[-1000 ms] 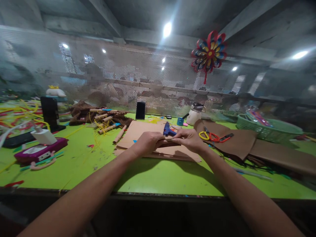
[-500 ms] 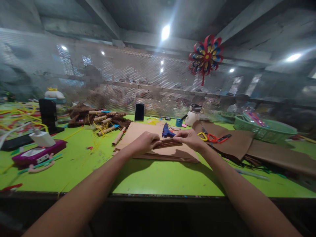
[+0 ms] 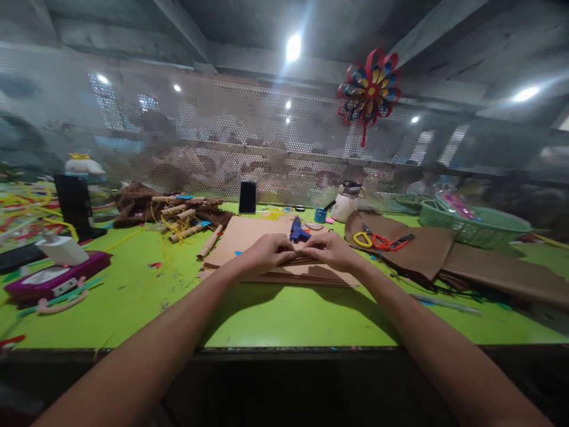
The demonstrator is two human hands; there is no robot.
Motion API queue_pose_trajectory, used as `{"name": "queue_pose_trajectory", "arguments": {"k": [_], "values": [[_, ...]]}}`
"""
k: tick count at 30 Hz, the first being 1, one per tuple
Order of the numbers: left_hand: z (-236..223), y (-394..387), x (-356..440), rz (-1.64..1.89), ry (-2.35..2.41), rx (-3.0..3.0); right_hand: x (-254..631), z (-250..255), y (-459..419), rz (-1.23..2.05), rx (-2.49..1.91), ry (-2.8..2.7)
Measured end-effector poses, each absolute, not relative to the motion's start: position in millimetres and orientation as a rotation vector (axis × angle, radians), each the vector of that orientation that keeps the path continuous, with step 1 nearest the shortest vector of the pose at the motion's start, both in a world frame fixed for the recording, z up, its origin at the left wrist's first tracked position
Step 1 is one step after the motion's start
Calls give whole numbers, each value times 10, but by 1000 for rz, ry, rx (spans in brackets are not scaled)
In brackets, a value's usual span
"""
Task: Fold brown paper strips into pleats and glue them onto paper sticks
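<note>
Over a stack of brown cardboard sheets, both hands pinch a folded strip of brown paper. My left hand grips its left part, fingers curled and thumb on top. My right hand is closed on it from the right, and the two sets of fingertips nearly meet. The hands cover much of the strip. Just beyond the fingertips lies a blue glue gun on the cardboard.
To the right, scissors with orange handles rest on brown paper, before a green basket. A purple power strip sits at left near rolled paper tubes. A phone and a white jug stand behind.
My hands have drawn closer together along the paper strip, which they now cover more. The view has tilted and turned slightly.
</note>
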State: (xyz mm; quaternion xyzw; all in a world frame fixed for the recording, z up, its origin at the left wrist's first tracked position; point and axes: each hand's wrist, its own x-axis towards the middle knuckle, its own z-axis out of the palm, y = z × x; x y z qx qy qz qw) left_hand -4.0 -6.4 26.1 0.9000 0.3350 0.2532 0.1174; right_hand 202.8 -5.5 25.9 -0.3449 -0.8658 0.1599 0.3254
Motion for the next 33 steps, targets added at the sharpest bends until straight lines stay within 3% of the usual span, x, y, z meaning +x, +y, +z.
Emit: {"name": "queue_pose_trajectory", "arguments": {"k": [10,19,28,33], "values": [[228,-12,-204,603,1202,2548,2029,168,12,497,-1069,-2143],[341,-5,-274,523,1034,2465,2251,168,98,1035,-917,-2052],[353,-112,-315,665,705,1923,2317,333,-68,1246,-634,-1741],[292,-196,-191,524,600,1693,2205,432,-267,1291,-519,-2024]]}}
